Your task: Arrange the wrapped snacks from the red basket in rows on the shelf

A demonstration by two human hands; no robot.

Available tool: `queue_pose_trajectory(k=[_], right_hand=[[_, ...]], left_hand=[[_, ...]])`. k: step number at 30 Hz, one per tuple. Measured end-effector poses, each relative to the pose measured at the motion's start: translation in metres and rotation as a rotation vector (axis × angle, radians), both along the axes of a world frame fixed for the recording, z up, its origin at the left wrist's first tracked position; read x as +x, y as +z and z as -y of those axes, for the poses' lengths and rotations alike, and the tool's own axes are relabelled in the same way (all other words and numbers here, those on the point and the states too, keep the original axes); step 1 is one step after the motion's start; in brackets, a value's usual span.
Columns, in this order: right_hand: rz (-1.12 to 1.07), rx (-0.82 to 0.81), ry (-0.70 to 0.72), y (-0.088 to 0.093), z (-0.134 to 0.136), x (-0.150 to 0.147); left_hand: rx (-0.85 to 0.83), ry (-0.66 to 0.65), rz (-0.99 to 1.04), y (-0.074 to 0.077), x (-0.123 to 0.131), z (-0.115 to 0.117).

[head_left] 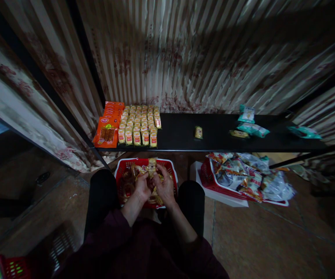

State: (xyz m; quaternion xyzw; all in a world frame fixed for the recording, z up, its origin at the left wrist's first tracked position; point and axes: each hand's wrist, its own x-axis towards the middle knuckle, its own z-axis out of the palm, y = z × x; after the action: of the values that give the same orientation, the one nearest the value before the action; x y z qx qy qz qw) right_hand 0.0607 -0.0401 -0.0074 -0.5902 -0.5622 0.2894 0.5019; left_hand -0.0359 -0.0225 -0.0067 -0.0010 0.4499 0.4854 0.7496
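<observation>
Right hand (pixel 165 187): nearer the pack (pixel 152 165); its fingers seem to pinch the right side.
Left hand (pixel 143 187): fingers bent at the pack's lower left; I cannot tell whether they grip it too.
Pack: at the fingertips, above the basket (pixel 175 175), long axis pointing roughly away from the body, toward the shelf (pixel 176 133).
Shelf edge: just beyond the basket's far rim.
Rows (pixel 138 124): ahead, slightly left.
Room: a stretch of shelf between rows and lone pack (pixel 198 132).
</observation>
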Motion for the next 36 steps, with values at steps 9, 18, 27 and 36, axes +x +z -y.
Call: queue_pose_trajectory(k=[9,18,27,36], right_hand=[[-0.005,-0.129,-0.016,-0.011,0.002,0.000],[-0.357,-0.295,-0.023,-0.010,0.002,0.002],[-0.552,-0.302,-0.070,-0.023,-0.003,0.004],[-0.614,-0.303,-0.028,-0.014,-0.004,0.007]], left_hand=[[0.036,0.081,0.045,-0.011,0.005,0.003],[0.309,-0.066,-0.636,-0.014,0.013,0.009],[0.608,-0.254,-1.181,0.003,0.013,0.017],[0.697,-0.245,-1.289,0.009,0.014,0.020]])
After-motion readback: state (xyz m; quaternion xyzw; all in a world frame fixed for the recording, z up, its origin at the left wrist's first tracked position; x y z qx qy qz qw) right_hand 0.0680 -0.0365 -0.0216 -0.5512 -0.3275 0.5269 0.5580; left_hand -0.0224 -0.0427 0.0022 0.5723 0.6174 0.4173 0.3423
